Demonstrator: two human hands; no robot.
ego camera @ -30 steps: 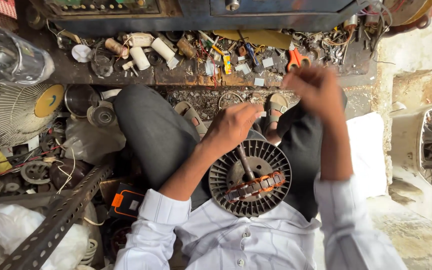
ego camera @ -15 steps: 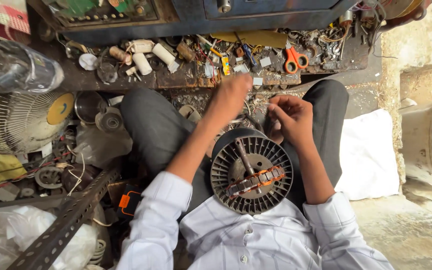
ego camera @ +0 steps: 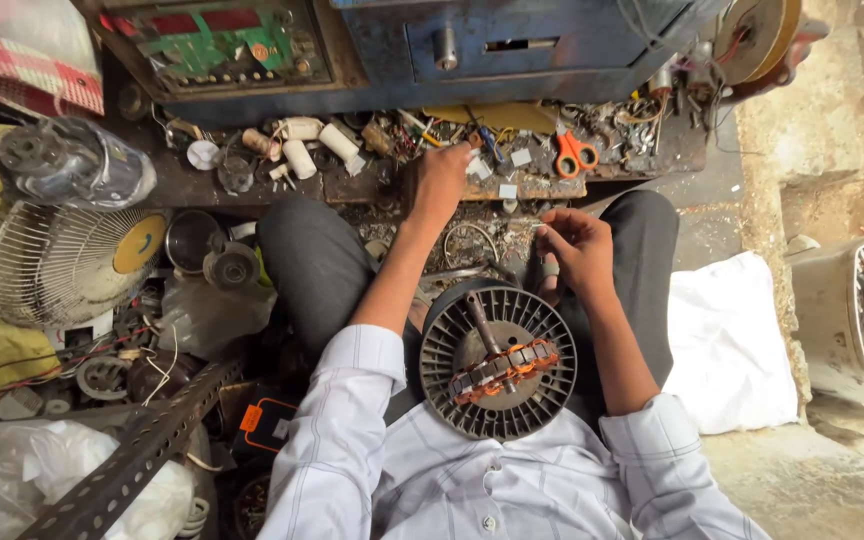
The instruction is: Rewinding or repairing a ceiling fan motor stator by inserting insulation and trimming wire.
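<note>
Left hand [ego camera: 442, 178] reaches among the bench clutter [ego camera: 512, 160], grip hidden; right hand [ego camera: 577, 245] hovers half-curled above the motor [ego camera: 498, 372], empty.

Motor housing [ego camera: 497, 360]: round, dark, finned, lies face-up in the lap, shaft tilted up-left, orange-copper windings across the centre. Small parts [ego camera: 492, 165] lie scattered on the bench ahead.

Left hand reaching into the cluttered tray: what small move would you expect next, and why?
Probably closing its fingers on a small part. The left hand is stretched over the cluttered tray, fingertips among loose bits, while the right hand waits above the fan motor in the lap.
</note>
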